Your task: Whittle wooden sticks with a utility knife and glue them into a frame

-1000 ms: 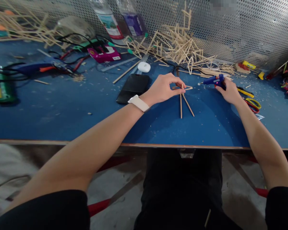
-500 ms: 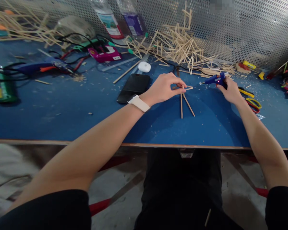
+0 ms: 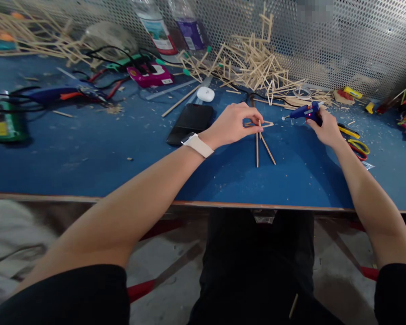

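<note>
My left hand [image 3: 233,124] pinches the top of a small frame of thin wooden sticks [image 3: 262,142] that lies on the blue table [image 3: 122,149]. Two long sticks spread toward me from a little triangle at the fingertips. My right hand [image 3: 323,127] is wrapped round a blue hot glue gun [image 3: 302,112], with its nozzle pointing left toward the stick frame, a short gap away. A white watch band sits on my left wrist.
A black phone [image 3: 191,119] and a white earbud case [image 3: 205,94] lie left of my left hand. A heap of wooden sticks [image 3: 257,67] piles against the perforated metal wall. Scissors [image 3: 355,142] lie right of my right hand. Cables, a pink device [image 3: 150,74] and bottles crowd the far left.
My right hand has lifted the glue gun slightly and brought it a little nearer the stick frame. My left hand has stayed on the sticks.
</note>
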A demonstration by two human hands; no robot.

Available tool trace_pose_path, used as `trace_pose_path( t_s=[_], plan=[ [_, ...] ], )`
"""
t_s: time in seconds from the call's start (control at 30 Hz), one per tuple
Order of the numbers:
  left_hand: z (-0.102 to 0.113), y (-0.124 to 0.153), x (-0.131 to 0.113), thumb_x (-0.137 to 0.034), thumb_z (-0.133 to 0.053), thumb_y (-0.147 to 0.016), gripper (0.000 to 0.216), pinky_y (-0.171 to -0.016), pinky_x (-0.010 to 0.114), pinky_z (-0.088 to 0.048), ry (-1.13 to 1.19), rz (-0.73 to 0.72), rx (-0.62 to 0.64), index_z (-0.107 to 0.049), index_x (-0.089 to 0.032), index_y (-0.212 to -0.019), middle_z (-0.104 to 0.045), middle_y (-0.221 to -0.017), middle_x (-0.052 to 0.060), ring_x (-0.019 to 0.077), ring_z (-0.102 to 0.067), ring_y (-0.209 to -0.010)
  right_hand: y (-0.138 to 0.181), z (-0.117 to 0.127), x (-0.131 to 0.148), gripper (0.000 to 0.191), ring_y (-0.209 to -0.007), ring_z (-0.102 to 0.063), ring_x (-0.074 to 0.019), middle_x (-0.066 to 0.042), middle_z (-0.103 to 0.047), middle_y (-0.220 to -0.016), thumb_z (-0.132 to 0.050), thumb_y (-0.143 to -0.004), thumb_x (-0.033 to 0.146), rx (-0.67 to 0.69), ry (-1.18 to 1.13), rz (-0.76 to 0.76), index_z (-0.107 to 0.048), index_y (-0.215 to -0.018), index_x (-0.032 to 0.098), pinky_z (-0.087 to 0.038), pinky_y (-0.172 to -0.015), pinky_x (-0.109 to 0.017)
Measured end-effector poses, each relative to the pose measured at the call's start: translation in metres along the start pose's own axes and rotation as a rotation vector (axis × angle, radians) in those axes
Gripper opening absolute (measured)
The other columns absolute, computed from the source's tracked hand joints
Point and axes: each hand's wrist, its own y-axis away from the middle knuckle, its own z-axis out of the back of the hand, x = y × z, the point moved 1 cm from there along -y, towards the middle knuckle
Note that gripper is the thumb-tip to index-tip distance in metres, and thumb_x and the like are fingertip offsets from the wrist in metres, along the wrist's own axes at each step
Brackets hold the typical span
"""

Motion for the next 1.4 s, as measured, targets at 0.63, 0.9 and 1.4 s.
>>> trace_pose_path(
  t_s=[0.63, 0.9, 1.4],
  plan=[
    [0.001, 0.000, -0.001, -0.052, -0.087, -0.112, 0.028, -0.129, 0.065, -0.056, -0.029, -0.004, -0.003, -0.090, -0.026, -0.121, -0.091, -0.109, 0.009, 0.0375, -0.079, -0.126, 0.002, 0.001, 0.011, 0.046, -0.141, -0.082, -0.0532, -0.024, -0.088, -0.145, -0.078, -0.109, 0.040, 0.041, 0.048, 0.031, -0.080, -0.152, 0.022, -0.062, -0.131, -0.076],
    [0.001, 0.000, 0.001, -0.055, -0.088, -0.113, 0.030, -0.135, 0.070, -0.050, -0.022, 0.004, 0.002, -0.089, -0.026, -0.121, -0.091, -0.109, 0.009, 0.0379, -0.079, -0.128, 0.001, 0.008, 0.014, 0.039, -0.135, -0.083, -0.0521, -0.023, -0.090, -0.140, -0.078, -0.108, 0.040, 0.040, 0.090, 0.064, -0.086, -0.141, 0.022, -0.063, -0.127, -0.076],
    [0.003, 0.000, -0.002, -0.063, -0.087, -0.112, 0.037, -0.131, 0.066, -0.054, -0.014, 0.017, 0.007, -0.089, -0.028, -0.121, -0.090, -0.110, 0.009, 0.0379, -0.077, -0.126, 0.005, 0.011, 0.029, 0.039, -0.146, -0.078, -0.0539, -0.024, -0.087, -0.148, -0.075, -0.108, 0.040, -0.012, 0.098, 0.019, -0.083, -0.142, 0.023, -0.055, -0.138, -0.081]
  ],
)
